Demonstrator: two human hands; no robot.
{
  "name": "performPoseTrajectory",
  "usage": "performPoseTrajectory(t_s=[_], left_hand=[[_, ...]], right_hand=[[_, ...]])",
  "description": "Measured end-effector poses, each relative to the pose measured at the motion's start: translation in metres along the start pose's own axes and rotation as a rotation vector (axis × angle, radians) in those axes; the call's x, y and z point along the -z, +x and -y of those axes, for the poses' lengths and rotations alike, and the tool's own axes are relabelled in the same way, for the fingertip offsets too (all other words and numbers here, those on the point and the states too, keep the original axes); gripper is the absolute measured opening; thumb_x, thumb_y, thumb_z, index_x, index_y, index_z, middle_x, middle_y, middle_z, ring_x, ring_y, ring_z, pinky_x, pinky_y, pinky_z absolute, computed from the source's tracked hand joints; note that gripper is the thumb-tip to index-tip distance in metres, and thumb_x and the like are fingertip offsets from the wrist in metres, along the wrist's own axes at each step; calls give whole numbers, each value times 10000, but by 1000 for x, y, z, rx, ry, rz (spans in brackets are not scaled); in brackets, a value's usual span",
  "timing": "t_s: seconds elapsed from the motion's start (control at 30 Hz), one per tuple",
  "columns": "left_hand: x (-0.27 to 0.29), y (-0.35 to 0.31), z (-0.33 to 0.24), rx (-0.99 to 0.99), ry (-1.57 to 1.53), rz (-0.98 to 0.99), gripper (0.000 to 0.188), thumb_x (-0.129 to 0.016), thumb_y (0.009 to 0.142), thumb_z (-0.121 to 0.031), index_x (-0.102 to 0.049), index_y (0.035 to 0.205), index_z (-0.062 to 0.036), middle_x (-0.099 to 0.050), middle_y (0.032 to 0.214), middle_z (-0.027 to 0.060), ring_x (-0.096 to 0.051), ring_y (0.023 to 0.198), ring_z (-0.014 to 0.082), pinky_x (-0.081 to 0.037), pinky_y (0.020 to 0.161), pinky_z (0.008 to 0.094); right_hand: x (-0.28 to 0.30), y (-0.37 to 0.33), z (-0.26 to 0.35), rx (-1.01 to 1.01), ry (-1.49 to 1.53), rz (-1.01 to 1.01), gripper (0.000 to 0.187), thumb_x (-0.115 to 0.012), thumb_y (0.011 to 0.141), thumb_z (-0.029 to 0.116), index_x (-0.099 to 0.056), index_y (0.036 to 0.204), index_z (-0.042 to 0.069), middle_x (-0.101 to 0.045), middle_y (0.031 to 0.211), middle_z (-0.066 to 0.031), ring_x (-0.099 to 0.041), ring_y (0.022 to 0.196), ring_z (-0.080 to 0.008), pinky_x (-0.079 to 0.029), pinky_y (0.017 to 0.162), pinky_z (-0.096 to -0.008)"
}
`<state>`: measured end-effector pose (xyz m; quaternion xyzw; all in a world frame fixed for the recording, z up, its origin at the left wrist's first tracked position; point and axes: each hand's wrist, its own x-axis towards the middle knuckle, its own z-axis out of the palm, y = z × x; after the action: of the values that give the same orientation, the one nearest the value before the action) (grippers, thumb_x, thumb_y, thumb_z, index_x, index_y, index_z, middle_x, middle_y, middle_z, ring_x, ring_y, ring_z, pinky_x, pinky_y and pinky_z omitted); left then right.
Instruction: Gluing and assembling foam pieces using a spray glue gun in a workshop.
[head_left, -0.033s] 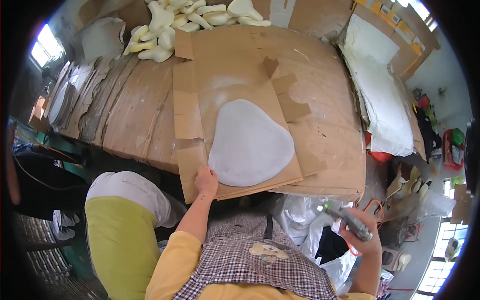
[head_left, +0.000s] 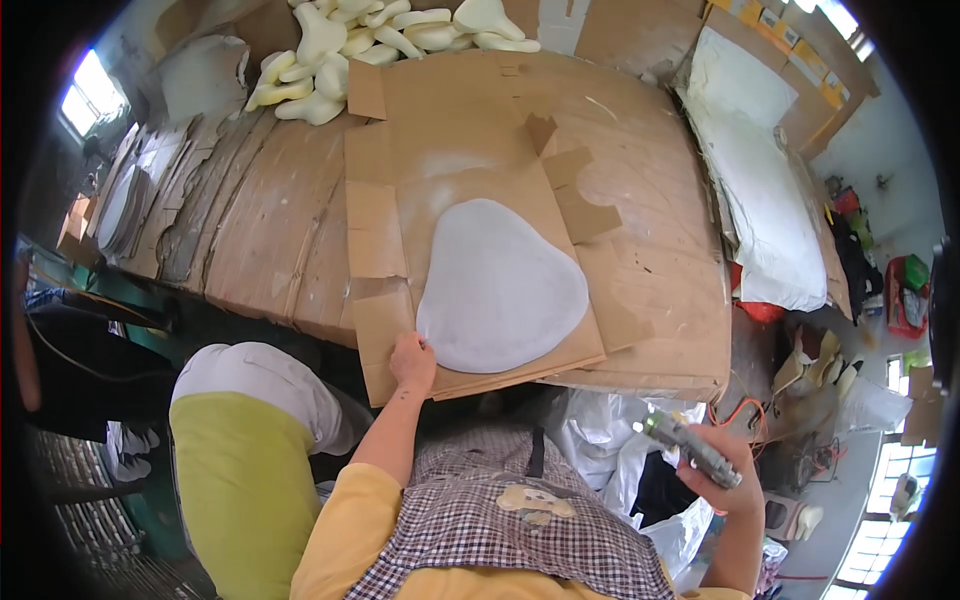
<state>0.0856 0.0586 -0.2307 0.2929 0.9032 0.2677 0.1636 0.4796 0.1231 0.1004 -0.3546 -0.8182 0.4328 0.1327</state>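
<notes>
A smooth, light grey rounded-triangle pad [head_left: 503, 290] lies flat on a sheet of brown cardboard [head_left: 450, 110], its narrower end pointing away from me. My left hand [head_left: 412, 362] is closed at the pad's lower left edge, with the fingertips against its rim and the wrist over the near edge of the cardboard. Off to the right, past the table's front edge, my right hand [head_left: 725, 468] grips a dark grey spray gun [head_left: 700, 452] with a green tip. That tip points up and left, toward the pad, and is apart from it.
Cream foam saddle-shaped pieces [head_left: 325, 75] are heaped at the back left. A person in a green top [head_left: 240, 490] bends close on my left. White plastic bags [head_left: 600, 430] lie below the table's front edge. An orange hose [head_left: 740, 412] hangs at the right.
My right hand and the spray gun have shifted slightly left and down. The left hand and the pad have not moved.
</notes>
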Motion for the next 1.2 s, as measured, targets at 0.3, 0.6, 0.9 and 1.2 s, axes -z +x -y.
performPoseTrajectory(t_s=[0.3, 0.6, 0.9, 1.2], left_hand=[[5, 7, -17, 312, -742, 128, 64, -624, 771, -64, -580, 815, -49, -571, 773, 54, -577, 722, 179, -499, 664, 312], [-10, 4, -5, 556, -1231, 136, 281, -593, 820, -36, -463, 1070, -39, -537, 963, 90, -568, 854, 213, -522, 719, 366], [-12, 0, -13, 482, -1042, 277, 459, -563, 805, 2, -421, 1238, -54, -560, 1078, 103, -594, 869, 231, -541, 711, 388], [4, -2, -41, 339, -1133, 293, 463, -505, 780, 63, -481, 1224, -67, -591, 1044, 62, -600, 853, 175, -534, 598, 327]], right_hand=[[-20, -48, -17, -285, 293, -89, 448, -719, 703, 30, -590, 1129, -26, -635, 820, -39, -593, 732, -100, -475, 677, -245], [-33, -41, -10, -139, 199, -188, 445, -694, 714, 52, -575, 1135, -32, -632, 769, -46, -592, 676, -102, -471, 629, -241], [-28, -65, -10, -248, 301, -155, 449, -692, 718, 12, -566, 1146, -41, -646, 802, -62, -613, 747, -115, -481, 678, -252], [-45, -21, -15, -157, 491, -371, 522, -693, 763, 72, -493, 1227, -60, -602, 797, -71, -592, 722, -156, -480, 678, -278]])
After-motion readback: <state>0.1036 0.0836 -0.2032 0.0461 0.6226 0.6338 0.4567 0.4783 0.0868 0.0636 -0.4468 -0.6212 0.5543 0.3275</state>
